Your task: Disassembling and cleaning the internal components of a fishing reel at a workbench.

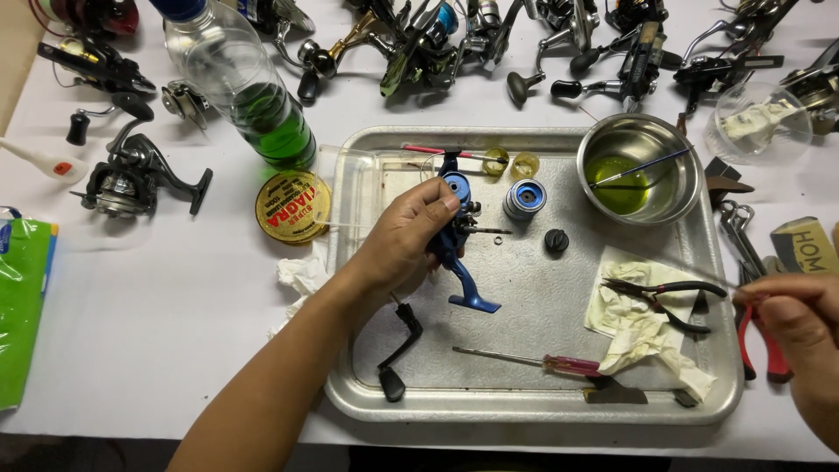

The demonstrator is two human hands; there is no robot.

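Head view: a blue fishing reel body (456, 229) is gripped over the metal tray (542, 385) by the left hand (404, 236), while a thin tool is pinched in the right hand (800, 316), seemingly mid-servicing, careful aim being needed next.

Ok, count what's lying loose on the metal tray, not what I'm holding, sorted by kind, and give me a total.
On the metal tray, apart from the blue reel body in the left hand:
Steel bowl: 1
Blue spool: 1
Black knob: 1
Pliers: 1
Screwdriver: 1
Black crank handle: 1
Crumpled cloth: 1
Total: 7
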